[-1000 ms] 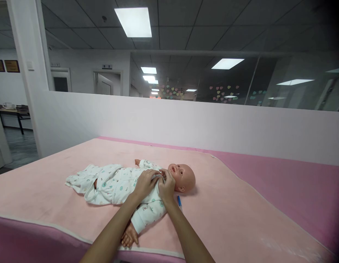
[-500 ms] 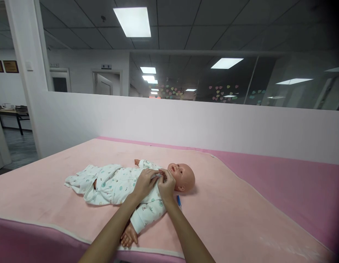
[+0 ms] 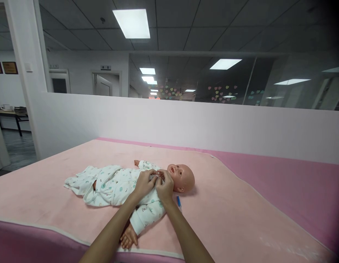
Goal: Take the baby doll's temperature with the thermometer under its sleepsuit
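Observation:
A baby doll [image 3: 185, 178] lies on its back, head to the right, in a white printed baby outfit [image 3: 114, 184]. My left hand [image 3: 145, 182] is at the chest, its fingers closed on the cloth by the neckline. Against it, my right hand [image 3: 164, 187] pinches the outfit's collar edge just below the doll's chin. Both sets of fingertips almost meet; a bit of white shows between them, and the exact fastening is hidden. One doll arm reaches toward the front edge, below my wrists. By the doll's shoulder lies a slim blue-tipped object [image 3: 178, 202].
Under the doll spreads a peach mat [image 3: 240, 219] with a pale border, over a pink surface [image 3: 295, 179]. A low white partition [image 3: 199, 124] with glass above stands behind it. At far left, a side table [image 3: 13, 114] shows through a doorway.
Both hands stay at the doll's neckline, with small finger shifts. My right hand has moved slightly left, closer to the left. The doll lies as before.

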Motion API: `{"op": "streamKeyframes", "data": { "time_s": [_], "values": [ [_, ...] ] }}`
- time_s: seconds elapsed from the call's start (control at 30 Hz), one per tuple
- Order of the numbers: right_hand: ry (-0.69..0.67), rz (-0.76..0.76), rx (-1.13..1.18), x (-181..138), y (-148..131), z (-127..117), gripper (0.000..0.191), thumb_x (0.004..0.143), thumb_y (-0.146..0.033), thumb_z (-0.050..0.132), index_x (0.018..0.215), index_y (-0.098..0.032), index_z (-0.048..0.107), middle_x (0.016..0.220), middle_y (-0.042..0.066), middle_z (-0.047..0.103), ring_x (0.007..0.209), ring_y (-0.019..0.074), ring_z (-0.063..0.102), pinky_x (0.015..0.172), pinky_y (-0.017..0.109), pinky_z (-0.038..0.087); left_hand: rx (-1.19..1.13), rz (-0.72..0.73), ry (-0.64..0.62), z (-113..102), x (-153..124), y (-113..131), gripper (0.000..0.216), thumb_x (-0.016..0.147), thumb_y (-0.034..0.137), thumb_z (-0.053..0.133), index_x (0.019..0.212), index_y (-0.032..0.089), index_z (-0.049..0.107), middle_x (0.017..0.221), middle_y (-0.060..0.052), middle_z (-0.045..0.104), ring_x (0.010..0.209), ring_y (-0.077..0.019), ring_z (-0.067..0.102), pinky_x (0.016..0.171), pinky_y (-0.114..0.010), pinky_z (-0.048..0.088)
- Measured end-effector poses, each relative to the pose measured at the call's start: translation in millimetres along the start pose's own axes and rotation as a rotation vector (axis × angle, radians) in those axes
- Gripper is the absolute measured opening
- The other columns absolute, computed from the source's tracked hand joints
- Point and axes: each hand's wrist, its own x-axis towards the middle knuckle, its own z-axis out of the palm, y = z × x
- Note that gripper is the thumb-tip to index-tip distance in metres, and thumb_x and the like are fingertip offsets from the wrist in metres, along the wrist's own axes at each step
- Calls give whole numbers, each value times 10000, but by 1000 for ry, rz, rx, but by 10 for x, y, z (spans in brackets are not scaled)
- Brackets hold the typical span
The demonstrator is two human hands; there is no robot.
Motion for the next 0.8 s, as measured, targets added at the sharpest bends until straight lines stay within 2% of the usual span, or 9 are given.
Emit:
{"op": "streamKeyframes", "data": {
  "time_s": [0.13,0.23,0.47,0.67,0.8],
  "values": [
    [-74,-49,-66,20,-41,-3,426,574,-14,373,902,-184,585,831,38,582,793,174,533,725,287,450,-29,-14,14,1,12,-4,146,777,190,461,808,177,603,773,-10,652,730,-154,580,710,-259,434],
    [-95,-56,-78,20,-38,0,481,601,-6,364,988,-187,584,880,47,575,850,180,532,765,297,453,-105,-20,9,0,20,-15,159,778,182,452,798,176,609,779,-8,660,727,-146,586,703,-249,439],
    [-59,-62,-27,2,3,0,469,673,-21,360,1053,-190,578,893,52,572,825,169,542,742,295,468,-141,-40,-8,-10,9,-3,249,783,185,430,903,190,648,838,-15,677,769,-152,604,726,-252,460],
    [-7,-17,-70,4,-1,0,435,653,-34,373,990,-185,605,811,42,571,745,166,524,687,289,455,-118,-19,-3,-25,13,9,230,716,139,488,854,190,665,863,-5,682,818,-162,607,786,-259,456],
    [-3,-2,-46,1,1,-5,396,646,-38,381,940,-174,608,769,36,567,721,164,517,677,286,450,-97,7,-7,-23,11,13,207,749,183,490,865,194,660,861,-6,680,812,-162,605,772,-256,451]
  ]
}}
